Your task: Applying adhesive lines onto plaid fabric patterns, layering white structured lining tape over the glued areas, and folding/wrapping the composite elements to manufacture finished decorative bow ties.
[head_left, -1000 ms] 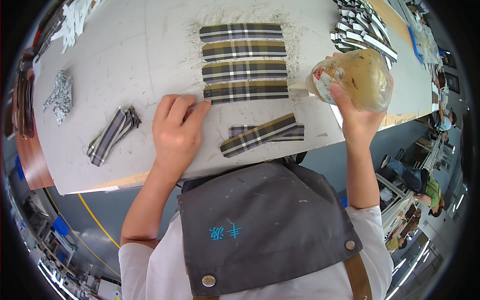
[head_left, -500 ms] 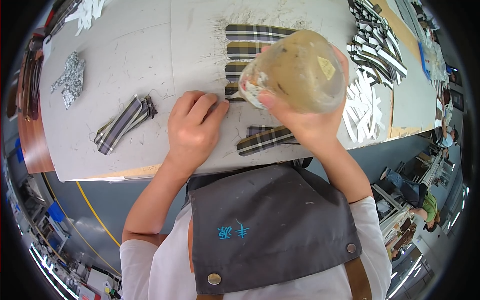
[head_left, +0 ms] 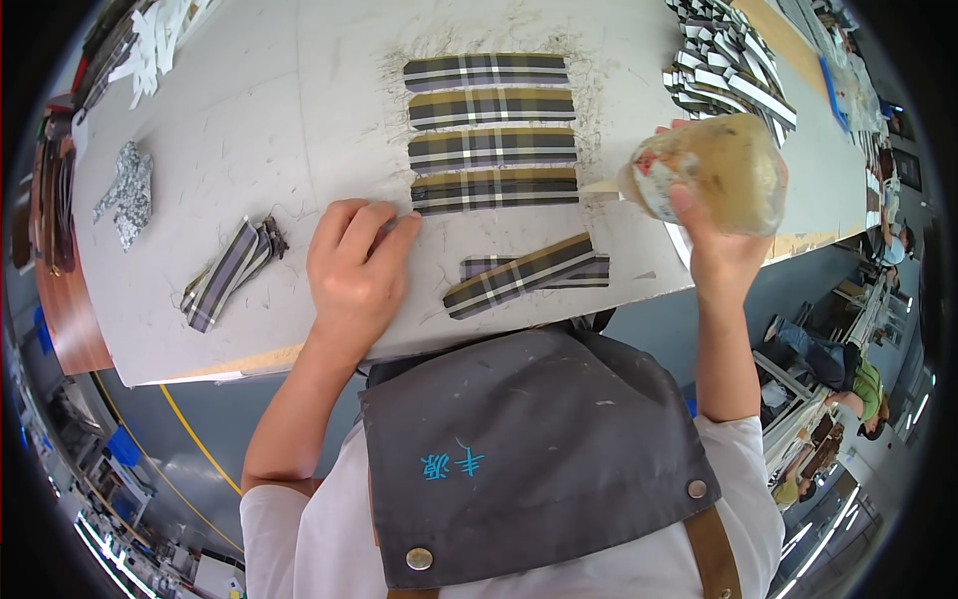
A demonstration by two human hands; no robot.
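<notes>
In my right hand (head_left: 726, 255) is a cloudy, yellowish glue bottle (head_left: 733, 165), tilted with its pale nozzle pointing left. The nozzle tip is beside the right end of the nearest plaid fabric strip (head_left: 499, 190) in a stacked row. Several such strips lie flat, one above another, with frayed threads around their ends. My left hand (head_left: 361, 262) rests on the table with bent fingers, its index fingertip pressing the left end of that nearest strip. Two loose plaid strips (head_left: 524, 278) lie crossed between my hands, closer to the table edge.
A bundle of folded plaid strips (head_left: 228, 275) lies left of my left hand, and a grey speckled cloth scrap (head_left: 130, 190) farther left. A heap of black-and-white strips (head_left: 728, 75) lies at the far right. White strips (head_left: 155, 45) lie at the far left. People work in the background at right.
My right hand has moved right with the glue bottle, from over the row of strips to beyond their right ends, uncovering them. My left hand still presses the nearest strip's left end.
</notes>
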